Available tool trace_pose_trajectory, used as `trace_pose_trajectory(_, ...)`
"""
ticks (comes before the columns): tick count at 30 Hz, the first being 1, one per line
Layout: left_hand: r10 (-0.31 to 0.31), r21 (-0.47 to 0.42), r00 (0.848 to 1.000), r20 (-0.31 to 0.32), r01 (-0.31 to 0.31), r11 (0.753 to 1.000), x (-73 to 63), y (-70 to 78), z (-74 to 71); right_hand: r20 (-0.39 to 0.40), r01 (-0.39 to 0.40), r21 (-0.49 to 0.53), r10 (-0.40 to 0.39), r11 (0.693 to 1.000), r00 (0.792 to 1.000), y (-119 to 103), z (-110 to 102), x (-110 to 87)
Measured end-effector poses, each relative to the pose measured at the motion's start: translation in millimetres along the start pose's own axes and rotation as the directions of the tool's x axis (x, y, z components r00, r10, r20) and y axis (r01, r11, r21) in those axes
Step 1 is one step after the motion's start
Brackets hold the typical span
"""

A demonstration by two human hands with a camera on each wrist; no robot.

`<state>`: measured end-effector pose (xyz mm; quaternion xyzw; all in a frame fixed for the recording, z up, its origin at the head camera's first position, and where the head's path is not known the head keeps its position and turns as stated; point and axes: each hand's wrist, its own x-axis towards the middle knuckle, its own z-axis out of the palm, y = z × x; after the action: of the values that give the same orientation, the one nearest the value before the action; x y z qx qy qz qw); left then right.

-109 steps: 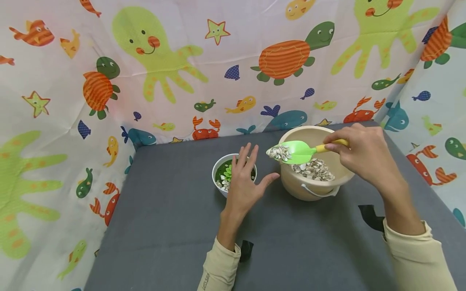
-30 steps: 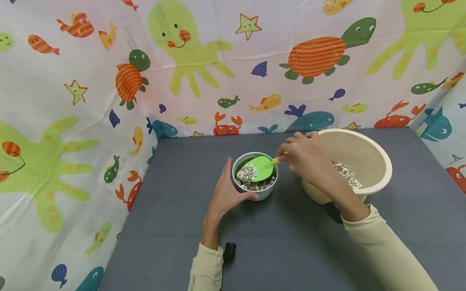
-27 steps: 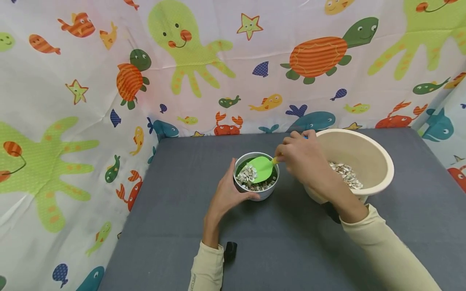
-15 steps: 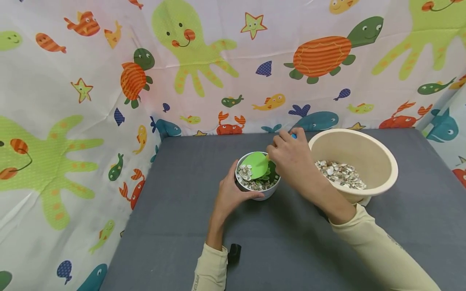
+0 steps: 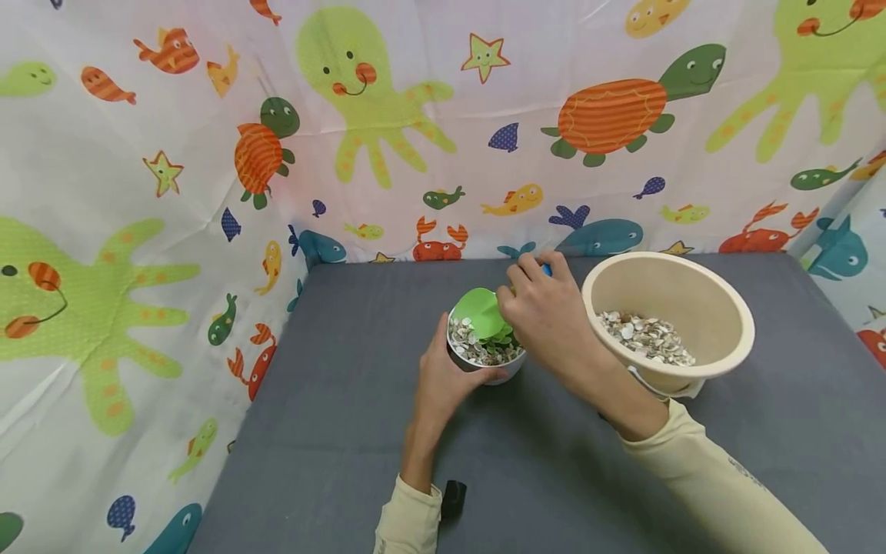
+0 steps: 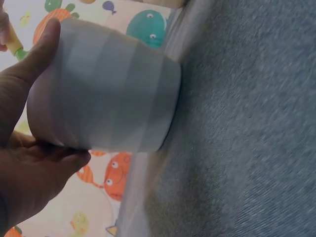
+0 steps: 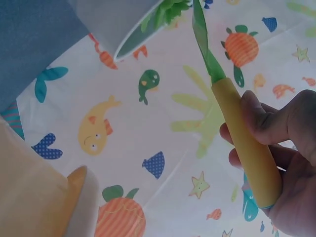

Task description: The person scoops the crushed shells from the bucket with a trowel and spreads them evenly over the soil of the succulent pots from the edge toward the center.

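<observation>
A small white pot [image 5: 514, 369] stands on the grey tabletop, with a green succulent [image 5: 504, 337] and small shell pieces [image 5: 471, 348] inside. My left hand [image 5: 441, 385] grips the pot, thumb on the near side and fingers on the left side; the left wrist view shows the pot's ribbed wall [image 6: 113, 89]. Over the pot, my right hand [image 5: 543, 308] holds a toy trowel by its yellow handle [image 7: 247, 143]. Its green blade [image 5: 477, 308] is tilted steeply at the pot's rim, partly covering the plant.
A beige bucket [image 5: 720, 304] with a white handle stands right of the pot, part-filled with shell pieces [image 5: 647, 338]. Behind and at the left hangs a sea-animal print cloth [image 5: 388, 100]. The grey tabletop [image 5: 332, 369] extends around both containers.
My right hand has brought the shell-loaded trowel from the bucket leftward over the pot and tilted it; the shells have slid off the blade. My left hand has taken hold of the pot.
</observation>
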<state>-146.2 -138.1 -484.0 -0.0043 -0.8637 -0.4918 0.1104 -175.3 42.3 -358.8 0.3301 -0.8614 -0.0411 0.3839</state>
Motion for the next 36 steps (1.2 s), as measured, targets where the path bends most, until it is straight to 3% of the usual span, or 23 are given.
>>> trace_pose_trajectory(7,-0.052,0.029,0.994,-0.098,0.055,0.998,-8.1,6.6,5.6,-0.042,-0.007,-0.013,0.007,1.0,0.999,-0.6,-5.4,-3.1)
trace_pose_trajectory(13,-0.023,0.078,0.978,-0.205,0.04,0.996,-15.7,13.5,14.8,-0.076,-0.025,0.062,0.03,0.998,0.997,7.0,-9.3,-8.4)
trace_pose_trajectory(17,-0.01,0.123,0.964,-0.267,0.044,0.991,-22.5,15.3,21.2,-0.11,-0.083,0.15,0.1,0.985,0.989,17.4,-13.7,-12.9)
trace_pose_trajectory(23,0.008,0.195,0.945,-0.326,0.059,0.979,-30.6,17.6,25.1,-0.151,-0.218,0.243,0.259,0.945,0.954,41.9,-24.6,-25.8)
trace_pose_trajectory(27,-0.003,0.162,0.953,-0.304,0.055,0.985,-28.9,17.5,26.0,-0.144,-0.274,0.247,0.315,0.929,0.938,54.7,-30.6,-35.8)
trace_pose_trajectory(32,-0.034,-0.047,0.981,-0.192,0.026,0.999,-23.7,11.4,24.6,-0.162,-0.305,0.265,0.354,0.915,0.921,68.8,-36.5,-49.3)
trace_pose_trajectory(36,-0.028,-0.08,0.992,-0.125,0.018,0.997,-20.9,5.8,19.0,-0.163,-0.35,0.287,0.406,0.892,0.899,83.1,-44.9,-62.5)
